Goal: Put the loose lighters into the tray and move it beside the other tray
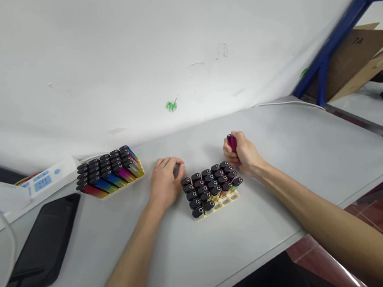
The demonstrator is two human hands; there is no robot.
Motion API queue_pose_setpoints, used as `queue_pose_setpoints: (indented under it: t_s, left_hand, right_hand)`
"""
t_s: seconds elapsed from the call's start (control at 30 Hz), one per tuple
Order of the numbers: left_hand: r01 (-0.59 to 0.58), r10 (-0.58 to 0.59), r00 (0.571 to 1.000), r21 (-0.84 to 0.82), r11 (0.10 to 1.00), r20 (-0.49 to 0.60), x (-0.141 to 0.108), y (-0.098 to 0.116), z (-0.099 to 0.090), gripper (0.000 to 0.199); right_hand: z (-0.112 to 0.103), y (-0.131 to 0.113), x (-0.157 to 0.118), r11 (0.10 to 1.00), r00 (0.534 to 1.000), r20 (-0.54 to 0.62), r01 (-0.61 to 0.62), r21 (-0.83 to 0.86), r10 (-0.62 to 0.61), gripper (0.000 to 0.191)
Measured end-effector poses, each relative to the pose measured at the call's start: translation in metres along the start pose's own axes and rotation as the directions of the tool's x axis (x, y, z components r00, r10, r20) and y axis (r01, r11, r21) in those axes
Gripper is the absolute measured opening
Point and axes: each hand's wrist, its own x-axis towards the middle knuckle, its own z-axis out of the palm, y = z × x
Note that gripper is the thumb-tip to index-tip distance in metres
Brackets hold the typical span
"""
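My right hand (pixel 241 151) is closed round a purple-red lighter (pixel 232 142), raised just above the table with its top end showing. Below it stands a pale tray (pixel 226 201) with rows of black-capped lighters (pixel 211 184) upright in its holes. A few holes in the near row, toward the right, hold nothing. My left hand (pixel 164 181) rests on the table against the tray's left side, fingers curled. A dark patch shows between its thumb and fingers; what it is, I cannot make out.
Left of my hands, a second tray (pixel 123 189) holds several metallic, rainbow-coloured lighters (pixel 110 170). A black phone (pixel 41 246) and a white power strip (pixel 60 173) lie farther left. The white wall (pixel 170 51) bounds the back; a blue frame (pixel 325 60) and cardboard (pixel 355 57) stand right.
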Motion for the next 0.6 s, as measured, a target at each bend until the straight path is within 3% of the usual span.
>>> queue_pose_setpoints:
  t_s: [0.23, 0.37, 0.47, 0.6]
  left_hand:
    - [0.002, -0.002, 1.0, -0.004, 1.0, 0.003, -0.001, 0.0, 0.0, 0.014]
    - [-0.004, 0.004, 1.0, -0.002, 1.0, -0.004, 0.0, 0.0, 0.001, 0.014]
    - [0.0, 0.0, 1.0, 0.0, 1.0, -0.007, 0.0, 0.0, 0.001, 0.014]
    - [-0.001, 0.001, 1.0, -0.005, 1.0, -0.006, 0.0, -0.001, 0.002, 0.014]
  right_hand:
    - [0.0, 0.004, 0.002, 1.0, 0.999, -0.053, 0.012, -0.012, -0.013, 0.048]
    - [-0.004, 0.011, 0.007, 0.993, 0.993, -0.042, 0.11, -0.035, -0.112, 0.048]
    - [-0.008, 0.011, 0.008, 0.949, 0.971, -0.008, 0.233, -0.212, -0.24, 0.043]
    - [-0.016, -0.002, -0.009, 0.765, 0.918, 0.015, 0.339, -0.548, -0.396, 0.034]
